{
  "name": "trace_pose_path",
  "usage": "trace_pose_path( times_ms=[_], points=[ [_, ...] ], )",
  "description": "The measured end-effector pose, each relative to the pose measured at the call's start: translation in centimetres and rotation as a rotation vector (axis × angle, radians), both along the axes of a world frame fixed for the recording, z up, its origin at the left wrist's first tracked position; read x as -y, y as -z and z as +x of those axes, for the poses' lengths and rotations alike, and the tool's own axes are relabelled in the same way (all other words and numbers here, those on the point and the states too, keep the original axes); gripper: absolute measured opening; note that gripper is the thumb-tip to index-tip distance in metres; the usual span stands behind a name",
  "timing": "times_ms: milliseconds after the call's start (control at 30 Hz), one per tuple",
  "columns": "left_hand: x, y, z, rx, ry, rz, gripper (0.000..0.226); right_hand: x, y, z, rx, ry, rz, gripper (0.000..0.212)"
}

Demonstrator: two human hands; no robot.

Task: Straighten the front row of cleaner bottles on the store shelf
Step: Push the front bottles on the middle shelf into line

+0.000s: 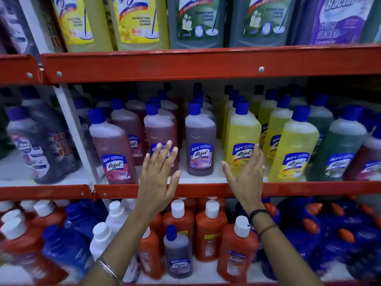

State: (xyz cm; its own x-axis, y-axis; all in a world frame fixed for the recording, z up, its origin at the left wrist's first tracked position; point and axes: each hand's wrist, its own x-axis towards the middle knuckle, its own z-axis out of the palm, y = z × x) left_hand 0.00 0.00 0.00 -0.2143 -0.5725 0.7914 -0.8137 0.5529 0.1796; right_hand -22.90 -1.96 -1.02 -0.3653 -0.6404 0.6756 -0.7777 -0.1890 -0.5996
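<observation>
The middle shelf carries a front row of blue-capped cleaner bottles. From the left: a pink bottle leaning left, a second pink bottle, a lavender bottle standing alone, two yellow bottles, and a green one. My left hand is flat with fingers spread, in front of the second pink bottle's label. My right hand is spread too, fingertips at the first yellow bottle's label, thumb toward the lavender bottle. Neither hand grips anything.
Large yellow, green and purple bottles fill the shelf above, behind a red rail. Below stand orange, white-capped bottles and blue jugs. A white upright divides the left bay, which holds dark bottles.
</observation>
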Motion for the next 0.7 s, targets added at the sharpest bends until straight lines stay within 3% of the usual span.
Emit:
trace_pose_path(
  times_ms=[333, 700],
  points=[
    [1.1, 5.9, 2.1, 0.056, -0.215, 0.256, 0.057, 3.4, -1.3, -0.1, 0.114, 0.122, 0.171, 0.116],
    [1.4, 6.7, 2.6, 0.149, -0.297, 0.303, 0.052, 2.6, -1.6, -0.7, 0.072, 0.141, 0.210, 0.118]
  ],
)
